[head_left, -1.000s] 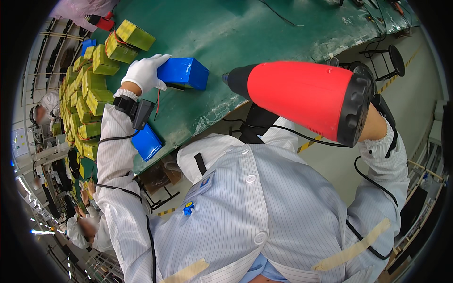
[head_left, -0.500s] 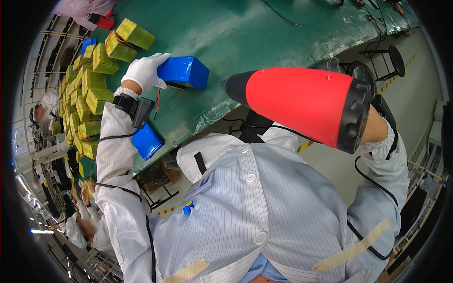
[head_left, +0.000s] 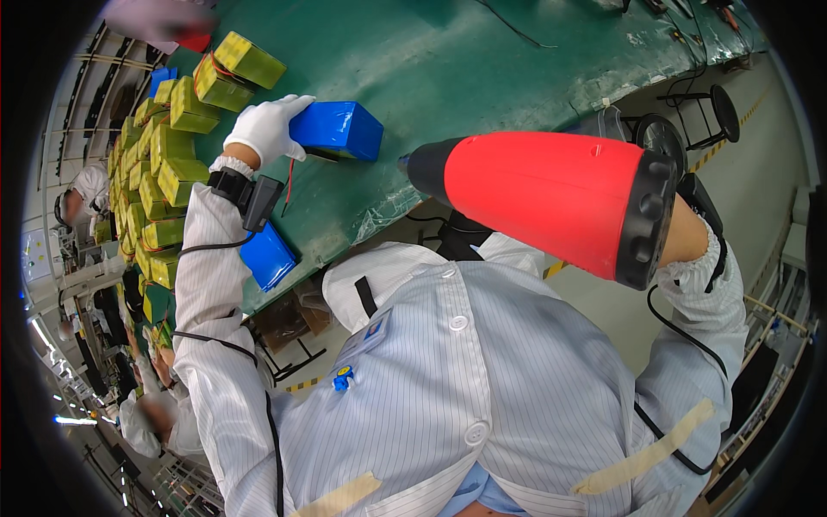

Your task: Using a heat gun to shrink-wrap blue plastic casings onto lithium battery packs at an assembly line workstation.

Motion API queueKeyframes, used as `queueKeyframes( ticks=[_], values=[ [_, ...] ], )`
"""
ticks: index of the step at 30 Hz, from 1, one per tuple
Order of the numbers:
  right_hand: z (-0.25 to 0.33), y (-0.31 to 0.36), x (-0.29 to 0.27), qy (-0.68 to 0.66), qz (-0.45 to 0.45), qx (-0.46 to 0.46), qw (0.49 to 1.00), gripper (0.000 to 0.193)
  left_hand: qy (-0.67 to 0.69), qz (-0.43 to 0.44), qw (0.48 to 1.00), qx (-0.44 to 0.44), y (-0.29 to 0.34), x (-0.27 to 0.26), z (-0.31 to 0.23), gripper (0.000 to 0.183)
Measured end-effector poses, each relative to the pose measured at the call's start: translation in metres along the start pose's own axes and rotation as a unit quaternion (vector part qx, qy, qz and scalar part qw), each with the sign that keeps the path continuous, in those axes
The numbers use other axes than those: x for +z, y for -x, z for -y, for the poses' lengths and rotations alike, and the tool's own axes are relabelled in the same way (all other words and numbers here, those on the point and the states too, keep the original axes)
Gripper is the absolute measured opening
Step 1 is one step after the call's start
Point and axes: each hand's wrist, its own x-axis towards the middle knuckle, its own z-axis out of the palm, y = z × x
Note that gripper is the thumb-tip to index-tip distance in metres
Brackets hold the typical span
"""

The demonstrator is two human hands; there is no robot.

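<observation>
My left hand, in a white glove, grips the left end of a blue shrink-wrapped battery pack at the green table. A red wire hangs from the pack's near side. At the right, a big red heat gun with a black nozzle is held up in the air, the nozzle aimed left toward the pack but apart from it. Its body hides my right hand; only the bare right wrist shows behind it. Flat blue sleeves lie by my left forearm at the table's near edge.
Several yellow-green wrapped battery packs are stacked on the left. A co-worker's pinkish sleeve and another red tool show at the far left. Stools stand beyond the green table at right. A black cable lies far back.
The heat gun has dipped slightly, its rear end lower and its nozzle a little further left. My left hand and the blue pack have hardly moved. The co-worker's sleeve has shifted right.
</observation>
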Motion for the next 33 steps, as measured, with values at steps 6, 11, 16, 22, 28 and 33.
queueKeyframes(
  ticks=[6,11,16,22,28,33],
  values=[
    [0.000,-0.001,0.000,-0.002,0.001,0.003,1.000,0.039,0.001,0.001,1.000,0.001,-0.001,0.000,-0.001,0.098],
    [-0.006,-0.010,0.010,0.002,0.008,-0.006,1.000,0.039,0.002,-0.002,1.000,0.001,0.000,-0.001,-0.001,0.097],
    [-0.005,-0.011,0.008,0.004,0.010,-0.007,1.000,0.039,0.007,-0.010,1.000,0.007,0.002,-0.002,-0.002,0.095],
    [0.003,0.003,-0.019,0.005,-0.002,0.016,1.000,0.039,0.011,-0.013,1.000,0.012,0.001,-0.002,-0.002,0.094],
    [0.001,0.013,-0.033,0.012,-0.004,0.024,1.000,0.039,0.010,-0.015,1.000,0.011,0.002,-0.001,-0.003,0.094],
    [-0.001,0.008,-0.022,0.007,0.002,0.014,1.000,0.039,0.008,-0.014,1.000,0.009,0.001,-0.001,-0.003,0.094]
  ],
)
